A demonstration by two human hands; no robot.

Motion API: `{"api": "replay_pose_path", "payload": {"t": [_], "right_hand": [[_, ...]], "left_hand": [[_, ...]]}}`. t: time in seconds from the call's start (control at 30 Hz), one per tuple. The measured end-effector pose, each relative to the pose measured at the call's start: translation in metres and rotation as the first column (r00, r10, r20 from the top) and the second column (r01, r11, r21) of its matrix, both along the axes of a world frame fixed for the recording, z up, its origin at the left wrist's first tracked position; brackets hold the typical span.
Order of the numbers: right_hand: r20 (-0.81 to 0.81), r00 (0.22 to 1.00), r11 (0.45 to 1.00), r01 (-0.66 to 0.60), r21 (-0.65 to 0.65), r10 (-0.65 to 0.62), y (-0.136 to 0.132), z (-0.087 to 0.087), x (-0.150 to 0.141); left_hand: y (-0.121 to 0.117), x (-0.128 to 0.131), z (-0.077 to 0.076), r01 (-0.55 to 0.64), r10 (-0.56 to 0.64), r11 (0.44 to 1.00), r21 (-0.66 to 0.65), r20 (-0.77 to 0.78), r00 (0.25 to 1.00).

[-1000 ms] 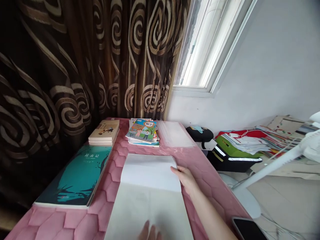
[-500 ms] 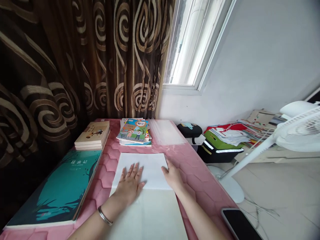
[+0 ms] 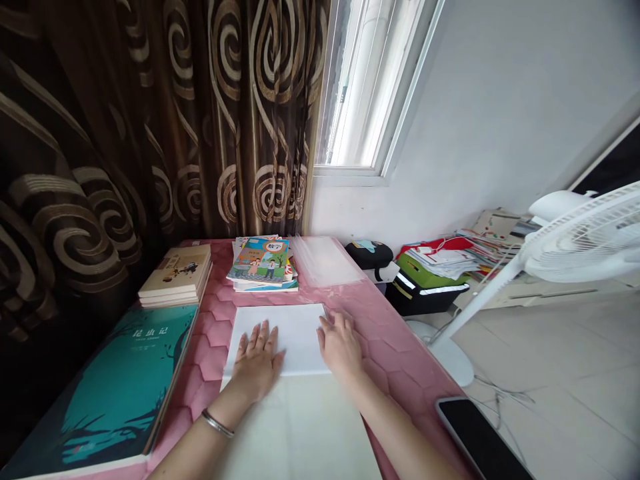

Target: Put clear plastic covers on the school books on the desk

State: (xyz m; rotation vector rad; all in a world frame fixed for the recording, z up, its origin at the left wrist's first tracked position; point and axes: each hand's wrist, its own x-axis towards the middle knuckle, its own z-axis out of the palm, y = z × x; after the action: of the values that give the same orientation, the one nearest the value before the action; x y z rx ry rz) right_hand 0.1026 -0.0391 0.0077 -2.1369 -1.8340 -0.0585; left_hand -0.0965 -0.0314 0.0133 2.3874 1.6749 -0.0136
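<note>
A white sheet (image 3: 295, 327) lies on a pink quilted cover, its near edge against a pale greenish-white sheet or cover (image 3: 305, 427) that runs out of the picture's bottom. My left hand (image 3: 257, 363), a silver bangle on its wrist, rests flat on the white sheet's left half with fingers spread. At the sheet's right edge is my right hand (image 3: 341, 343), fingers slightly bent and apart, the tips touching along the edge. The fingertips beyond that edge are partly hidden. Neither hand visibly grips anything.
Left stand a large teal book (image 3: 120, 380) and a stack of tan books (image 3: 175, 270). Behind are a textbook pile (image 3: 260, 263) and clear plastic covers (image 3: 327, 260). A phone (image 3: 480, 433) lies at the right edge; beyond it stands a white fan (image 3: 480, 293) with floor cables.
My right hand has shifted up along the sheet's right edge, its fingers now over that edge. My left hand stays flat on the sheet. The whole view has turned slightly right.
</note>
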Motion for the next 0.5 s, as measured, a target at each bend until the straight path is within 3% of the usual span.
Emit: {"api": "replay_pose_path", "payload": {"t": [0.1, 0.17, 0.23, 0.3, 0.5], "right_hand": [[0.013, 0.959, 0.959, -0.282, 0.034, 0.282, -0.011, 0.000, -0.021], [-0.029, 0.870, 0.870, -0.493, -0.014, 0.492, -0.017, -0.003, -0.035], [-0.061, 0.789, 0.787, -0.614, -0.064, 0.611, -0.020, -0.007, -0.041], [-0.063, 0.760, 0.755, -0.650, -0.089, 0.647, -0.017, -0.009, -0.037], [-0.033, 0.737, 0.730, -0.673, -0.117, 0.675, 0.002, -0.011, -0.014]], "left_hand": [[-0.001, 0.002, 0.003, -0.016, 0.015, 1.000, -0.014, -0.028, 0.999], [-0.002, 0.002, 0.005, -0.016, 0.015, 0.999, -0.028, -0.049, 0.999], [-0.002, 0.002, 0.007, -0.010, 0.007, 0.999, -0.040, -0.065, 0.998], [-0.002, 0.002, 0.008, -0.012, 0.009, 0.999, -0.042, -0.071, 0.997], [-0.001, 0.002, 0.003, -0.048, 0.046, 0.999, -0.024, -0.083, 0.995]]}}
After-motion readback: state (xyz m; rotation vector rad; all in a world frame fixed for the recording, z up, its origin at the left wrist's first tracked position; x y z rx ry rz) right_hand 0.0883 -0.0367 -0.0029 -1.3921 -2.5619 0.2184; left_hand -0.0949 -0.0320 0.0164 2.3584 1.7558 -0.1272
